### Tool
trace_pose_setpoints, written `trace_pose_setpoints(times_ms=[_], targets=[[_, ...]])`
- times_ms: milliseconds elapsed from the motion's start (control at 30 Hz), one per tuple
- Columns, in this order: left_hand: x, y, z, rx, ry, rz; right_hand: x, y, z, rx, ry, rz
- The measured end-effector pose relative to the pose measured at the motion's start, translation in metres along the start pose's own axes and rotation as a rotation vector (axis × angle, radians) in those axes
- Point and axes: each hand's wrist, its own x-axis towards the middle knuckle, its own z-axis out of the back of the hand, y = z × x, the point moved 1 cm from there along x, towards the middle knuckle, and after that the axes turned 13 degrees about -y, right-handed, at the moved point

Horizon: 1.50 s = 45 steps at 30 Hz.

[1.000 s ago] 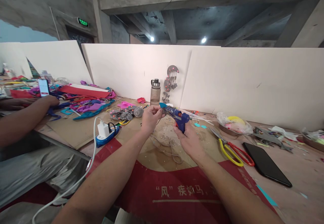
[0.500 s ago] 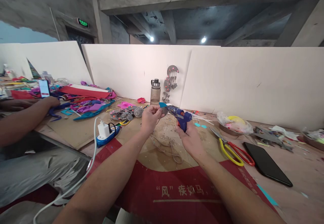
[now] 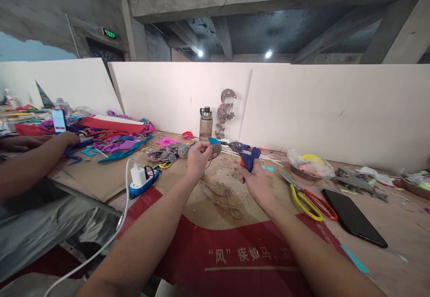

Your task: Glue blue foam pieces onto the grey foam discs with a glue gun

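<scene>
Between the fingertips of my left hand (image 3: 199, 157) is a small grey felt piece (image 3: 217, 148) with a blue tip (image 3: 213, 140) on its upper edge. My right hand (image 3: 257, 182) is wrapped round the handle of a blue glue gun (image 3: 249, 156). Its nozzle points left at the grey piece, with a short gap between them. Under both hands a loose loop of cord (image 3: 225, 198) lies on the brown board, among small scraps.
Yellow-and-red-handled scissors (image 3: 307, 200) and a black phone (image 3: 352, 216) lie to the right. A power strip (image 3: 144, 182) with a white cable is at left. A bottle (image 3: 206, 124) stands behind my hands. Another person's arm (image 3: 40, 160) rests at far left, near felt scraps (image 3: 117, 142).
The glue gun has drawn back to the right, away from the grey felt piece. My left hand has barely moved and still holds the piece.
</scene>
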Motion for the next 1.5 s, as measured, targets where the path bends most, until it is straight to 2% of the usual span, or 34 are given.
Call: trace_pose_setpoints(times_ms=[100, 167, 267, 333, 400, 500, 567, 633, 700, 767, 833, 900, 967, 1133, 1233, 1367, 1500], targets=[[0.002, 0.0, 0.0, -0.02, -0.03, 0.027, 0.018, -0.016, -0.002, 0.09, 0.11, -0.31], [0.003, 0.0, 0.001, -0.029, -0.03, 0.025, 0.033, -0.026, -0.002, 0.054, 0.232, -0.401], [0.004, 0.0, 0.001, -0.032, -0.018, 0.013, 0.055, -0.038, 0.0, -0.126, 0.338, -0.332], [0.004, 0.0, 0.001, -0.028, -0.015, 0.017, 0.066, -0.041, 0.002, -0.218, 0.305, -0.235], [0.004, 0.001, 0.0, -0.026, -0.018, 0.016, 0.071, -0.037, 0.003, -0.271, 0.186, -0.128], [0.003, 0.001, 0.0, 0.007, -0.01, -0.032, 0.062, -0.014, -0.005, -0.296, -0.017, 0.054], [0.001, 0.0, 0.001, 0.094, -0.001, -0.119, 0.045, 0.005, -0.019, -0.213, -0.011, 0.109], [-0.001, -0.001, 0.002, 0.214, -0.002, -0.251, 0.026, 0.021, -0.038, -0.001, 0.047, 0.044], [-0.004, -0.003, 0.004, 0.322, 0.005, -0.392, 0.009, 0.03, -0.056, 0.248, 0.097, -0.114], [-0.006, -0.005, 0.005, 0.408, 0.032, -0.495, 0.0, 0.033, -0.069, 0.43, 0.08, -0.274], [-0.008, -0.006, 0.005, 0.466, 0.065, -0.534, -0.004, 0.031, -0.073, 0.535, 0.065, -0.381], [-0.008, -0.006, 0.005, 0.468, 0.074, -0.526, -0.003, 0.029, -0.07, 0.539, 0.073, -0.397], [-0.009, -0.005, 0.005, 0.435, 0.077, -0.493, 0.001, 0.028, -0.064, 0.437, 0.076, -0.319], [-0.01, -0.002, 0.002, 0.379, 0.117, -0.404, 0.007, 0.031, -0.046, 0.057, 0.043, 0.005], [-0.011, 0.0, 0.002, 0.352, 0.14, -0.372, 0.008, 0.036, -0.04, -0.056, -0.002, 0.145], [-0.014, 0.002, -0.001, 0.323, 0.167, -0.316, 0.01, 0.037, -0.034, -0.077, -0.063, 0.168], [-0.018, 0.001, -0.006, 0.218, 0.169, -0.164, 0.014, 0.032, -0.031, -0.118, -0.094, 0.204]])
